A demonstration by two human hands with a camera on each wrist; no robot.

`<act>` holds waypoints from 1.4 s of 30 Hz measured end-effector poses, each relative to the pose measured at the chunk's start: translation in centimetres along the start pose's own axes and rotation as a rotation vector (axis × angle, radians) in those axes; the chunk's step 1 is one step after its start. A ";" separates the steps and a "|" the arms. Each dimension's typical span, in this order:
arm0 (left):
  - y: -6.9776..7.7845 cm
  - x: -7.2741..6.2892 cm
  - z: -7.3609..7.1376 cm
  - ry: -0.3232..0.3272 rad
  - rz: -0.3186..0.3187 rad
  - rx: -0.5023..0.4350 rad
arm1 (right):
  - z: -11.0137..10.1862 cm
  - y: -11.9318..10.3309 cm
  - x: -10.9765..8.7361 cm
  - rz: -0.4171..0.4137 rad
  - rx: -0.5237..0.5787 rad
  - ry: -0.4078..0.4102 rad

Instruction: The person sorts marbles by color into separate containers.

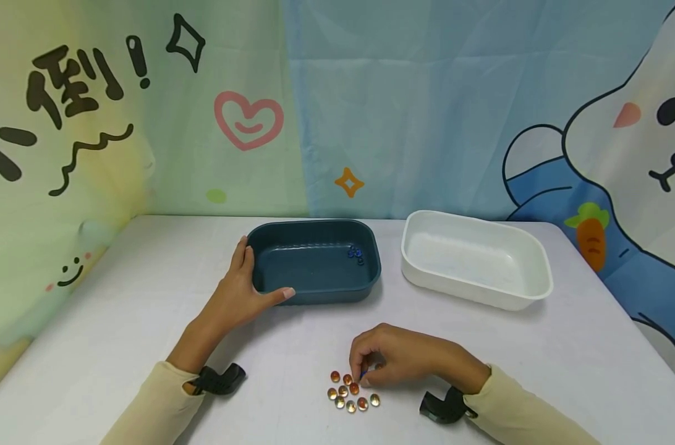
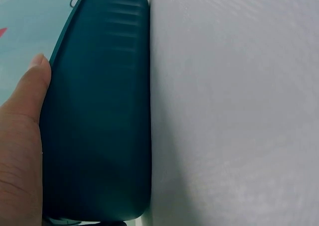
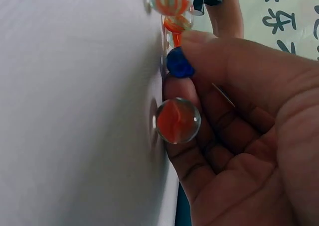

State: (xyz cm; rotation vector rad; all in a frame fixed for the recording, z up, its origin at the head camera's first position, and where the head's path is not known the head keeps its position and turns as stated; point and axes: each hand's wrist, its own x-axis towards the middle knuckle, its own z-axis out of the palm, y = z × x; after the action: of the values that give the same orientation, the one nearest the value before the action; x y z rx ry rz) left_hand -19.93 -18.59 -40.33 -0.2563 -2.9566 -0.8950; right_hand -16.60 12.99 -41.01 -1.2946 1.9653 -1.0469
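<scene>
My left hand rests against the near left corner of a dark teal basin, its fingers fairly straight along the left side and its thumb on the front rim. In the left wrist view the thumb touches the rim. Several small blue marbles lie inside, towards the right. My right hand pinches a blue marble between thumb and finger, low over the table. Beside it lie several clear marbles with orange or yellowish swirls. One orange-swirled marble sits close to the right fingers.
A white basin stands at the back right, next to the teal one. Both are on a white-covered table. A printed cloth backdrop hangs behind the table. Black wrist cameras are strapped to both arms.
</scene>
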 end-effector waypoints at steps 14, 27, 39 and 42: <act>0.0 0.0 0.2 -0.003 -0.012 -0.009 | -2.0 -0.2 -0.3 -0.026 0.045 0.118; 0.0 0.2 0.2 0.002 -0.012 0.005 | -5.3 -0.7 -0.5 -0.086 -0.079 0.389; 0.0 0.2 0.1 0.000 -0.016 0.008 | -9.3 -0.7 0.8 -0.034 -0.060 0.554; 0.0 0.2 0.1 -0.001 -0.014 0.010 | -10.1 -0.4 1.6 0.001 -0.050 0.560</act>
State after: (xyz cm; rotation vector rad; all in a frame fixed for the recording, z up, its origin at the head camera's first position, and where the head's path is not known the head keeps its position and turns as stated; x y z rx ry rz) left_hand -20.09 -18.47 -40.43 -0.2355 -2.9666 -0.8819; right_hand -24.95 14.43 -35.27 -1.1012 2.4028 -1.4892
